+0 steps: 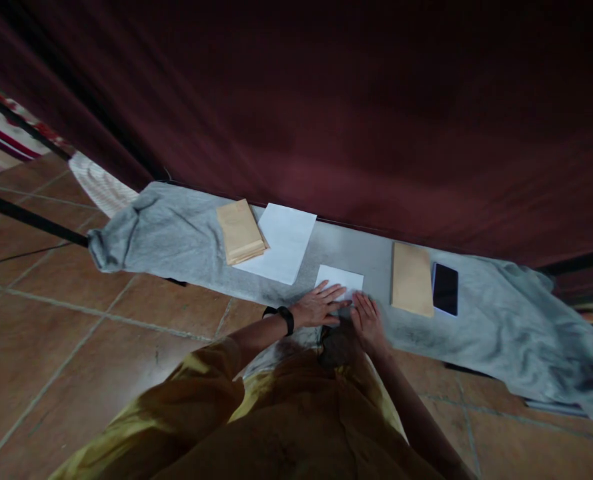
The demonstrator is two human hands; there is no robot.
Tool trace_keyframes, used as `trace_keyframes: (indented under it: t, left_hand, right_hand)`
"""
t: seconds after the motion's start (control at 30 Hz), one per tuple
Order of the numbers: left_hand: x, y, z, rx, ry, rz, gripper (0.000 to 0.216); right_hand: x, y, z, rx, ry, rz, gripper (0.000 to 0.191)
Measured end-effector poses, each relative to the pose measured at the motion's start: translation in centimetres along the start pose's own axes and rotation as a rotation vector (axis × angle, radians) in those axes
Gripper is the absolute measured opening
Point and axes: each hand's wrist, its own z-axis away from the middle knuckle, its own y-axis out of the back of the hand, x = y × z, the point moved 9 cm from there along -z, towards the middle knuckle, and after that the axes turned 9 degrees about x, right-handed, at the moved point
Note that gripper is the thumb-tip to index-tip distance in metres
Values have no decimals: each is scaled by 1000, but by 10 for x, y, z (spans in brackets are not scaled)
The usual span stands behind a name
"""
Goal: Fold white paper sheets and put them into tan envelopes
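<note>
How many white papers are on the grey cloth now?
2: a small paper under the left hand, the right hand at its edge; a large paper further left, partly under the brown stack. More sheets may be hidden beneath.

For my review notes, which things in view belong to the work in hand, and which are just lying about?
In the work:
- small white paper, under the left hand and right hand
- probably also the white sheet, brown paper stack overlapping it, and brown packet

Apparently just there:
- phone, untouched
- grey cloth, covering the surface
</note>
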Motion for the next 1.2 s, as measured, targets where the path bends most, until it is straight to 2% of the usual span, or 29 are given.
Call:
trace_keyframes:
  t: [0.2,0.3,0.6,0.9,1.2]
  left_hand:
    - [0,-5,0,-37,19,-6,52]
    - [0,-6,0,-66,34,-32,54]
    - [1,-5,1,-24,0,-33,53]
    - [-6,-8,-2,-22,27,-27,54]
    - [-23,-11,-6,130,195,-92,67]
  right_hand:
    - [-12,-20,-34,-97,91,-43,53]
    - [-7,-26,-44,-93,113,-6,54]
    - [5,-29,-58,-72,104,77,55]
    - [6,-17,-38,40,47,177,55]
    - [7,-4,-5,1,18,187,54]
